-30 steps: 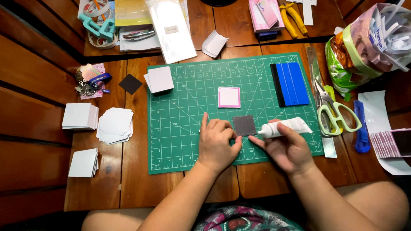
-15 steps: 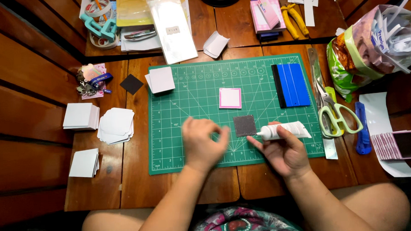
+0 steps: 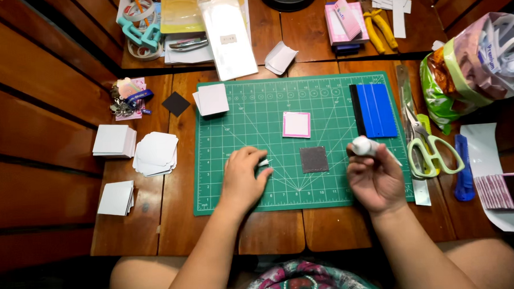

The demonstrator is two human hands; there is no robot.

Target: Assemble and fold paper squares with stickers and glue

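My right hand (image 3: 375, 179) holds a white glue tube (image 3: 364, 146) upright above the right part of the green cutting mat (image 3: 241, 188). My left hand (image 3: 244, 178) rests on the mat with its fingers closed on a small white cap (image 3: 263, 162). Between the two hands a dark grey square (image 3: 314, 159) lies flat on the mat. A pink-edged white square (image 3: 297, 124) lies just beyond it.
A blue squeegee (image 3: 376, 109) and a stack of white squares (image 3: 212, 99) sit on the mat. Scissors (image 3: 428, 147), a metal ruler (image 3: 408, 102) and a blue knife (image 3: 463, 166) lie to the right. Piles of white cards (image 3: 156, 152) lie to the left.
My left hand moved left off the dark square and took hold of the cap. My right hand lifted the glue tube from lying sideways to standing upright.
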